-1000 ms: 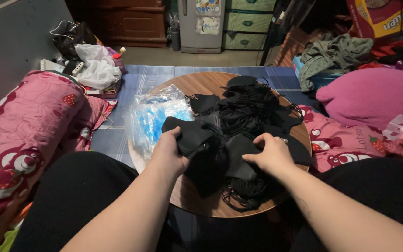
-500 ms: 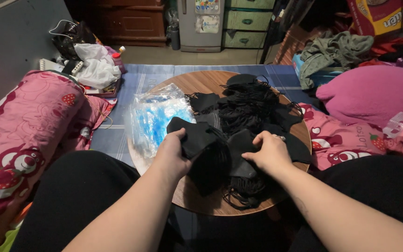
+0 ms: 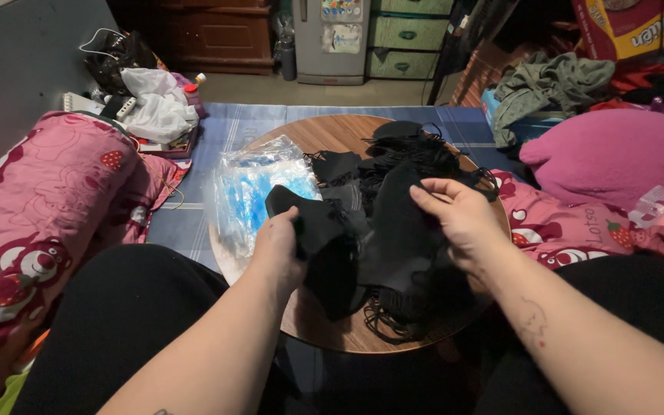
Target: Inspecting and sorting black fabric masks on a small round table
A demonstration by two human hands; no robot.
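A: What does the left hand (image 3: 277, 247) have?

B: It is closed around a black mask (image 3: 313, 223), fingers curled over the near edge. The mask sticks out past the knuckles toward the far side, above the round table (image 3: 324, 132).

A: And the right hand (image 3: 455, 219)?

B: It pinches the top edge of a stack of masks (image 3: 397, 238) between thumb and fingertips. The fingers are bent, not spread. The stack hangs down from that grip, and its ear loops trail over the near edge of the table.

A: Do the two hands touch?

B: No. They are near each other, with the black cloth between them. Whether the mask in the left hand is joined to the stack cannot be told; the dark cloth runs together there.

A: Where are the other masks?

B: A loose pile (image 3: 413, 150) lies on the far half of the table, just beyond the right hand, loops tangled.

A: What else is on the table?

B: A clear plastic bag (image 3: 251, 188) with blue inside, at the left side, just beside the left hand.

A: Around the table?

B: A pink blanket (image 3: 48, 200) at the left, a purple cushion (image 3: 616, 157) at the right, and a blue mat (image 3: 224, 127) under the table. The person's dark-clad legs sit on either side.
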